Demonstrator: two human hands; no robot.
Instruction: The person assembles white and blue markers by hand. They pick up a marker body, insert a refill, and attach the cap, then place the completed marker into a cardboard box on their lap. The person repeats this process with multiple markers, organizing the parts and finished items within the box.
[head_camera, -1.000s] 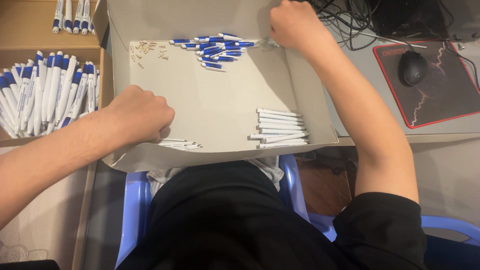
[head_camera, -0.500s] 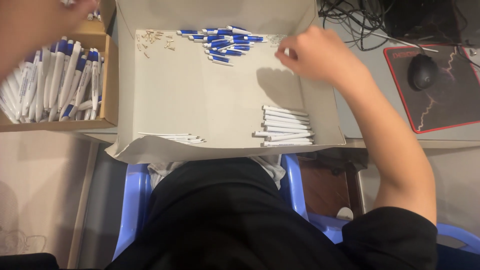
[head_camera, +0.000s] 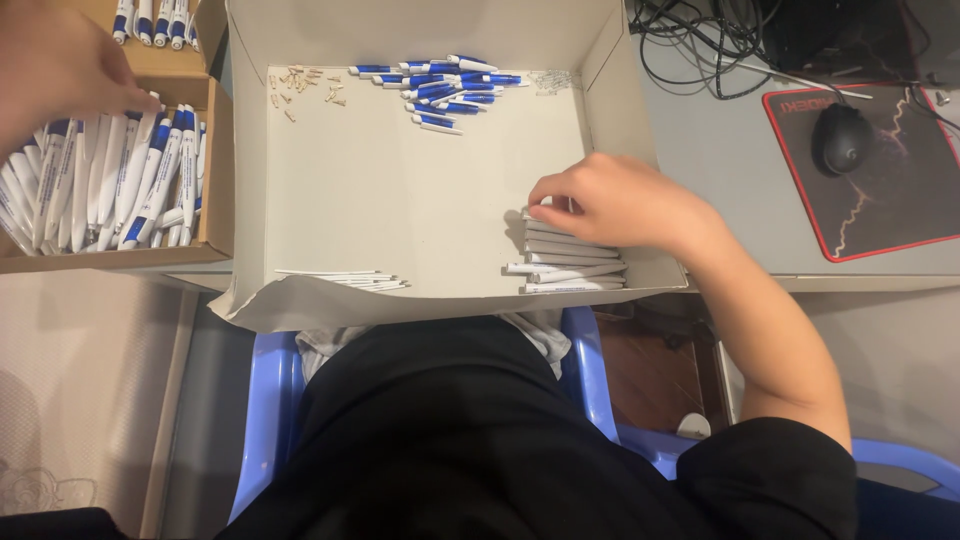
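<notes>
My right hand (head_camera: 620, 205) rests on the top of a stack of white pen barrels (head_camera: 570, 265) at the right side of a shallow cardboard tray (head_camera: 400, 190). Its fingertips pinch the end of the topmost barrel. My left hand (head_camera: 55, 60) hovers at the upper left over a cardboard box (head_camera: 215, 170) filled with several assembled blue-and-white pens (head_camera: 110, 185). Its fingers point down at the pens, and I cannot make out whether they hold anything. At the tray's far side lie a heap of blue pen parts (head_camera: 440, 85) and some small tips (head_camera: 305, 85).
Thin white refills (head_camera: 345, 278) lie near the tray's front edge. To the right, a black mouse (head_camera: 845, 138) sits on a red-edged mouse pad (head_camera: 900, 190), with tangled cables (head_camera: 700, 50) behind. A blue plastic chair (head_camera: 265, 400) is beneath me.
My right hand came back from the blue parts at the far side to the white barrel stack. My left hand went from the refills to the pen box on the left.
</notes>
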